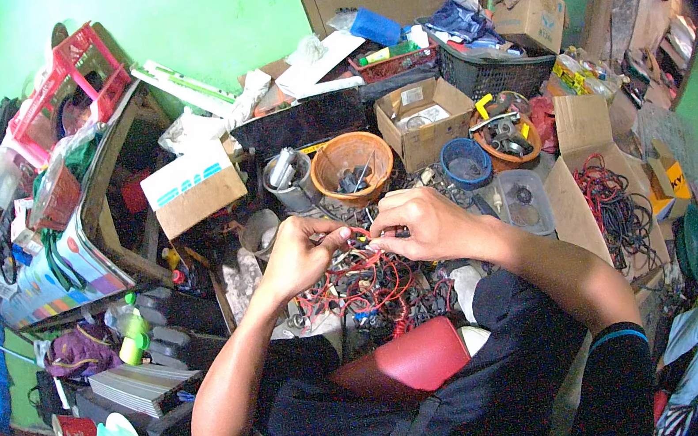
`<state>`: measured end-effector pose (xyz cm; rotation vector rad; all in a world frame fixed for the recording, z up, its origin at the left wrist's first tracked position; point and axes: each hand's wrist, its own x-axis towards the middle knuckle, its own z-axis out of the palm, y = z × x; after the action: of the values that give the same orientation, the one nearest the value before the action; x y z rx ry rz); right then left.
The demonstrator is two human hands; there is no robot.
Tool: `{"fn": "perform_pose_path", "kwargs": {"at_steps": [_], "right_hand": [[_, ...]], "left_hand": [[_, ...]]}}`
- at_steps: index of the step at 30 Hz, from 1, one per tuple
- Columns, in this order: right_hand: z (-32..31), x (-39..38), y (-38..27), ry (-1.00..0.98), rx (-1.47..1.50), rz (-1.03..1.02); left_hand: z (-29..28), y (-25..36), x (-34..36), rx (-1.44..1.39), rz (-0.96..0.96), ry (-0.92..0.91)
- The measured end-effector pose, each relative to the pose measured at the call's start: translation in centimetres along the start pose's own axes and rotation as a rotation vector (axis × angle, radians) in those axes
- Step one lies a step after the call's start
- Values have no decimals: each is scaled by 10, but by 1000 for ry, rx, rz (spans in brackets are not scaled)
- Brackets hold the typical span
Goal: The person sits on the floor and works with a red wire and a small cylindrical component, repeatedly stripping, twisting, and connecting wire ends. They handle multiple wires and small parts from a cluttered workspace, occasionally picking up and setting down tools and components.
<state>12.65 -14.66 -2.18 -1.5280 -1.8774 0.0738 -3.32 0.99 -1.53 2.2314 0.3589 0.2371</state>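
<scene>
In the middle, my left hand [305,251] pinches a thin red wire [360,232] between thumb and fingertips. My right hand [421,226] is closed on the same wire just to the right, so a short stretch shows between them. Beneath both hands lies a tangled heap of red and black wires and small parts [368,291], with a coiled red cable [399,318] nearer my lap. An orange bucket holding dark pieces [349,151] sits just behind my hands. The wire's exact ends are too small to make out.
Around me are a blue basin [464,157], a clear plastic tub [526,206], cardboard boxes [424,118], a box of coiled cables [615,207] at right, a cluttered table with a pink crate [58,116] at left, and a red cushioned seat [404,357] below.
</scene>
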Motion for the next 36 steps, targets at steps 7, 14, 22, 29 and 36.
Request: {"fn": "perform_pose_path", "kwargs": {"at_steps": [7,14,22,29,36], "right_hand": [[10,2,-4,125,-86,-104],[8,2,-13,116,48,-163],[4,3,-13,9,322,-73],[-8,-1,-3,-129,369,236],[-6,-7,7,-80,212,336]], "left_hand": [[11,8,0,-22,31,32],[11,8,1,107,-32,66],[-9,-21,8,62,-132,263],[-22,-19,7,59,-161,323],[-14,-5,1,-204,-7,223]]}}
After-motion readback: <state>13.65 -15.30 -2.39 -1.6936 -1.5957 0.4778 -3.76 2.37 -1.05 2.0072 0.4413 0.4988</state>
